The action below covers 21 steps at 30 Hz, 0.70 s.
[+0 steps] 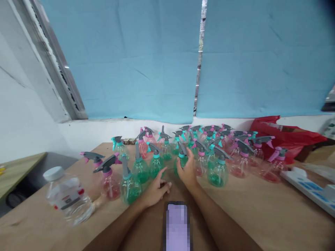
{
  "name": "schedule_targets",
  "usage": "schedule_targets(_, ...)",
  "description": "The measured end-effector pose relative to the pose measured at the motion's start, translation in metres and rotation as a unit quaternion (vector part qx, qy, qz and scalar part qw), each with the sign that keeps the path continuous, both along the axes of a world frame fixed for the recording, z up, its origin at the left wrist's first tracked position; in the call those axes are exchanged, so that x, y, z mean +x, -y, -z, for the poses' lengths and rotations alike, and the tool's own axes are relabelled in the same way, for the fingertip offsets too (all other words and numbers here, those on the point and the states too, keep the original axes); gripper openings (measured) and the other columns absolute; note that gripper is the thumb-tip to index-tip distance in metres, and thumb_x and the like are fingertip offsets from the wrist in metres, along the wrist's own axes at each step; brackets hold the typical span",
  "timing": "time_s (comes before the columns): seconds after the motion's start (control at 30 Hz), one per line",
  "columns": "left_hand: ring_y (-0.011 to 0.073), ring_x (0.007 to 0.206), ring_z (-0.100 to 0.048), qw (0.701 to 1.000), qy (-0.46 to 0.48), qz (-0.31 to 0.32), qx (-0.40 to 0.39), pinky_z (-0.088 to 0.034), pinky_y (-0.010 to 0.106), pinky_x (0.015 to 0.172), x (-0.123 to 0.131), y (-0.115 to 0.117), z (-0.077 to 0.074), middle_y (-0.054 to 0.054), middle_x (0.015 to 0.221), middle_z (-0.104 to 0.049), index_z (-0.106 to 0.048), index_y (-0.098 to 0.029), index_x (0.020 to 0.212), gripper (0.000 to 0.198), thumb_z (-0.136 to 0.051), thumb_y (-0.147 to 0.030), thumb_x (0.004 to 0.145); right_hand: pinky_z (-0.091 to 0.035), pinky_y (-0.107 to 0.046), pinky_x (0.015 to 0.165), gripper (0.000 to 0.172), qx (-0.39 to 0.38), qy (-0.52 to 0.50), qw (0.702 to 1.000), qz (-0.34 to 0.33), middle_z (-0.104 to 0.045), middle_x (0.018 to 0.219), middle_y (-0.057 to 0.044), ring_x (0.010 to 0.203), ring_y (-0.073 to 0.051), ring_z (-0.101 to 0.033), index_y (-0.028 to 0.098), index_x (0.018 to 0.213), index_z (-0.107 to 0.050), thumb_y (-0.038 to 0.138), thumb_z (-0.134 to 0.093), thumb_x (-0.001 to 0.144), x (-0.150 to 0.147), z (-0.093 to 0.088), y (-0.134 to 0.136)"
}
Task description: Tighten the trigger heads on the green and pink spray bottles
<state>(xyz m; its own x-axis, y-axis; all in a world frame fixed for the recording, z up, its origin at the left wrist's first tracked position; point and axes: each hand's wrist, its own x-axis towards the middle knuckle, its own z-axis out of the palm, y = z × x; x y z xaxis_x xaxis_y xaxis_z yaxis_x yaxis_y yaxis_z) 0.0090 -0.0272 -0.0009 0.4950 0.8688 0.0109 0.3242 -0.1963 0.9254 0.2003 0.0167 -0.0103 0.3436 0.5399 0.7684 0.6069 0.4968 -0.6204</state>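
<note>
Several round clear spray bottles stand in a cluster on the wooden table, some with green liquid and some with pink. My right hand (188,170) has its thumb and fingers around a green spray bottle (183,161) with a grey trigger head, partly hidden by the hand. Nothing is in my left hand (156,190); its index finger points forward and its other fingers are loosely bent. Just beyond it stands another green spray bottle (156,166) with a turquoise collar. Further left are a green bottle (131,190) and a pink one (110,186).
A phone (178,226) with a blurred screen lies between my forearms. At left stands a large water bottle (69,198) with a white cap. A red plastic bag (285,139) and a white-and-blue box (311,190) are at right. Blue sheets (146,62) cover the window behind.
</note>
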Motion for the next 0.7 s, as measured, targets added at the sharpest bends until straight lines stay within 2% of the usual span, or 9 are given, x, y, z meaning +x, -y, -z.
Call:
schedule_targets(0.13,0.0089,0.047,-0.045,1.000,0.007,-0.003,0.005,-0.036,0.020,0.047,0.000,-0.001,0.003,-0.004,0.078,-0.063,-0.017,-0.021,0.159,0.079,-0.058,-0.049,0.097,-0.050,-0.047,0.097,0.061,-0.007,-0.037,0.997,-0.071,-0.059,0.133,-0.018,0.113,-0.029,-0.061,0.017,0.146,-0.043,0.037,-0.062,0.091,0.003,-0.005,0.002)
schedule_targets(0.3,0.0092,0.047,-0.046,1.000,0.014,-0.006,0.005,-0.036,0.020,0.047,0.000,-0.003,0.003,-0.003,0.078,-0.065,-0.012,-0.021,0.160,0.083,-0.059,-0.048,0.097,-0.055,-0.038,0.082,0.059,-0.052,-0.054,0.984,-0.164,-0.068,0.105,-0.010,0.087,-0.024,-0.064,0.017,0.139,-0.052,0.039,-0.067,0.087,0.006,-0.020,0.003)
schedule_targets(0.43,0.0094,0.047,-0.046,1.000,0.009,-0.004,0.004,-0.037,0.021,0.048,-0.001,-0.003,0.005,-0.004,0.078,-0.065,-0.010,-0.022,0.160,0.083,-0.058,-0.048,0.098,-0.052,-0.031,0.065,0.034,-0.087,-0.053,0.963,-0.248,-0.067,0.080,-0.002,0.066,-0.018,-0.059,0.020,0.116,-0.066,0.027,-0.061,0.083,0.010,-0.036,-0.004)
schedule_targets(0.5,0.0092,0.048,-0.046,1.000,0.013,-0.004,-0.001,-0.038,0.021,0.050,-0.002,-0.004,0.006,-0.004,0.077,-0.064,-0.009,-0.023,0.161,0.084,-0.058,-0.048,0.098,-0.051,-0.030,0.063,0.031,-0.102,-0.047,0.952,-0.285,-0.066,0.078,0.000,0.065,-0.018,-0.058,0.022,0.106,-0.069,0.020,-0.057,0.078,0.011,-0.042,-0.011)
schedule_targets(0.6,0.0089,0.049,-0.047,1.000,0.018,-0.008,-0.002,-0.040,0.021,0.051,-0.003,-0.004,0.008,-0.005,0.077,-0.064,-0.007,-0.024,0.161,0.085,-0.059,-0.049,0.097,-0.054,-0.032,0.070,0.034,-0.107,-0.054,0.939,-0.321,-0.070,0.083,-0.001,0.072,-0.020,-0.063,0.024,0.102,-0.072,0.018,-0.055,0.074,0.009,-0.045,-0.021)
schedule_targets(0.7,0.0088,0.048,-0.048,1.000,0.019,-0.015,0.002,-0.040,0.021,0.051,-0.003,-0.005,0.008,-0.005,0.078,-0.065,-0.008,-0.023,0.161,0.086,-0.059,-0.049,0.097,-0.056,-0.034,0.070,0.036,-0.095,-0.052,0.943,-0.316,-0.072,0.082,-0.001,0.072,-0.021,-0.066,0.025,0.105,-0.074,0.019,-0.053,0.077,0.004,-0.042,-0.026)
